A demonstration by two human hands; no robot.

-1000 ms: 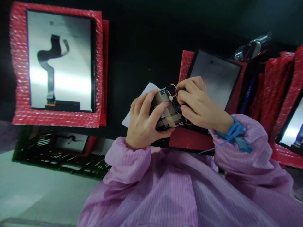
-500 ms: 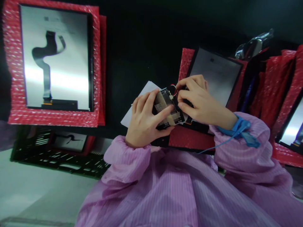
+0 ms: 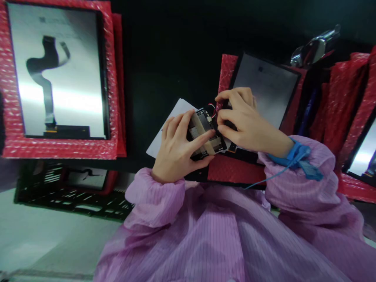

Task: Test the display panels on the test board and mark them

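A small dark circuit board (image 3: 207,129) with beige tape lies tilted over a white sheet (image 3: 160,137). My left hand (image 3: 179,147) grips the board, thumb across its face and fingers along its upper left edge. Red and white wires (image 3: 212,111) loop from the board's top corner. My right hand (image 3: 243,119) is curled at the board's right side, fingers bent round something dark that I cannot make out. Behind the right hand a grey display panel (image 3: 267,90) lies tilted on red bubble wrap (image 3: 235,168).
On the left, a display panel (image 3: 73,102) with a dark ribbon cable rests on red bubble wrap (image 3: 58,150). Below is a dark green crate (image 3: 88,207). Red bubble-wrap pouches (image 3: 346,98) and a shiny metallic object (image 3: 315,49) are at the right.
The whole view has shifted, with the left panel now further left. Both hands keep nearly the same hold beside the board.
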